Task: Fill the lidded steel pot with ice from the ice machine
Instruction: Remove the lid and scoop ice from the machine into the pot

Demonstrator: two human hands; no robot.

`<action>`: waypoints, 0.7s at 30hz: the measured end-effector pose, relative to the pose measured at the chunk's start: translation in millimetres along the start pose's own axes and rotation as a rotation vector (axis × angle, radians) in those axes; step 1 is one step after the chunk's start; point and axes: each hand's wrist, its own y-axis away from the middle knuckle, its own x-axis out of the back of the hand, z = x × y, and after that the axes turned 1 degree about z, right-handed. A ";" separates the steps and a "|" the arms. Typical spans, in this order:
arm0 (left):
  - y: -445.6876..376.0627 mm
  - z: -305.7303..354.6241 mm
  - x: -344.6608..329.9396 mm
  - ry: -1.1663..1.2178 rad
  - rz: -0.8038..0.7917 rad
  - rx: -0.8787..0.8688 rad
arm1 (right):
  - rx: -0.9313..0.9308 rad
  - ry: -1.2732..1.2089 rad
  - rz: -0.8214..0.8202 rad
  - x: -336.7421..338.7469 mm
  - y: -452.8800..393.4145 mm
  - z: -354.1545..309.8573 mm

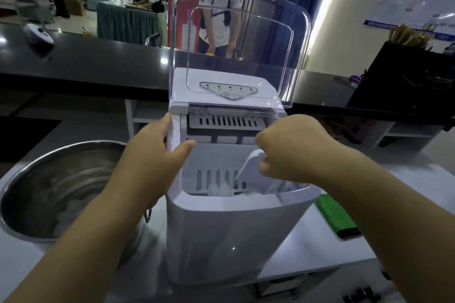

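A white ice machine (229,236) stands in front of me with its clear lid (241,39) raised upright. Ice (221,189) lies in the basket inside. My left hand (157,152) grips the machine's left wall, thumb inside the opening. My right hand (288,152) is closed on the handle of a white plastic scoop (251,163), which points down into the ice. The steel pot (61,192) sits open to the left of the machine, with a few pieces of ice at its bottom. No pot lid is in view.
A green and black object (334,216) lies on the white table right of the machine. A black counter (98,61) runs behind, with a black box (403,81) at the right. Several people stand in the room beyond.
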 end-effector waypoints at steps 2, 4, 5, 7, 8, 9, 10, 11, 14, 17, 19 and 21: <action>-0.6 -0.8 -0.4 0.008 0.001 -0.009 | 0.021 -0.039 -0.009 2.0 0.0 -0.8; -0.6 -0.7 -0.3 0.018 0.001 -0.010 | 0.023 -0.091 -0.014 2.3 -0.5 -2.2; -0.5 -1.0 -0.1 0.023 0.002 -0.011 | 0.015 -0.110 -0.017 2.0 -1.0 -2.7; 0.0 -1.5 0.2 0.034 0.006 -0.016 | -0.010 -0.152 -0.031 1.0 -1.8 -3.2; 0.1 -1.9 0.3 0.038 0.007 -0.021 | -0.022 -0.187 -0.043 0.2 -2.0 -3.3; 0.2 -2.2 0.4 0.039 0.007 -0.024 | -0.033 -0.227 -0.057 -0.6 -2.2 -3.5; 0.3 -2.4 0.7 0.040 0.006 -0.025 | -0.044 -0.265 -0.069 -1.5 -2.3 -3.9; 0.3 -2.9 1.1 0.042 0.005 -0.026 | -0.055 -0.295 -0.081 -2.4 -2.4 -4.1; 0.8 -3.7 0.7 0.059 0.004 -0.018 | -0.098 -0.353 -0.126 -6.3 -2.9 -2.9; 0.5 -6.0 0.6 0.065 -0.001 -0.011 | -0.178 -0.422 -0.187 -9.1 -3.9 0.1; 0.8 -6.3 0.9 0.069 0.004 -0.020 | -0.219 -0.494 -0.260 -8.7 -3.4 2.1; 1.4 -6.0 1.1 0.074 0.015 -0.029 | -0.223 -0.609 -0.340 -7.8 -2.8 1.1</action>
